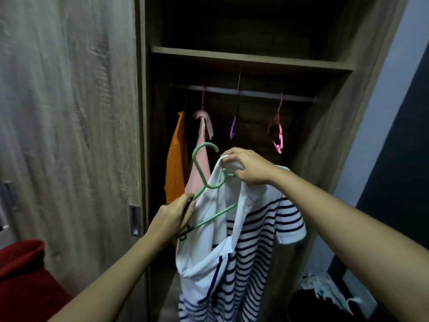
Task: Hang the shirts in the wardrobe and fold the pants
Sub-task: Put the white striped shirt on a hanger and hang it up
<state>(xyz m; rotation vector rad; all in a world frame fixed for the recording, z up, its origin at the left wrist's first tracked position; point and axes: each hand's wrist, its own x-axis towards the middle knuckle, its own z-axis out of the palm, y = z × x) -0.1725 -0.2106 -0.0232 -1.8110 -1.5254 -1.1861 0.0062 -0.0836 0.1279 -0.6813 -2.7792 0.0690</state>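
Note:
A white shirt with navy stripes (260, 231) hangs in front of the open wardrobe, partly threaded on a green hanger (204, 173). My left hand (174, 214) grips the hanger's left arm together with the shirt's edge. My right hand (246, 166) pinches the white collar near the hanger's neck. The hanger's hook points up and is clear of the wardrobe rail (250, 92). On the rail hang an orange shirt (177, 159) and a pink shirt (202, 159).
An empty purple hanger (233, 126) and an empty pink hanger (277, 131) hang on the rail's right half. A shelf (250, 58) sits above. The wardrobe's sliding door (69, 112) stands left. Red cloth (25, 275) lies lower left, and dark clothes (325, 298) lower right.

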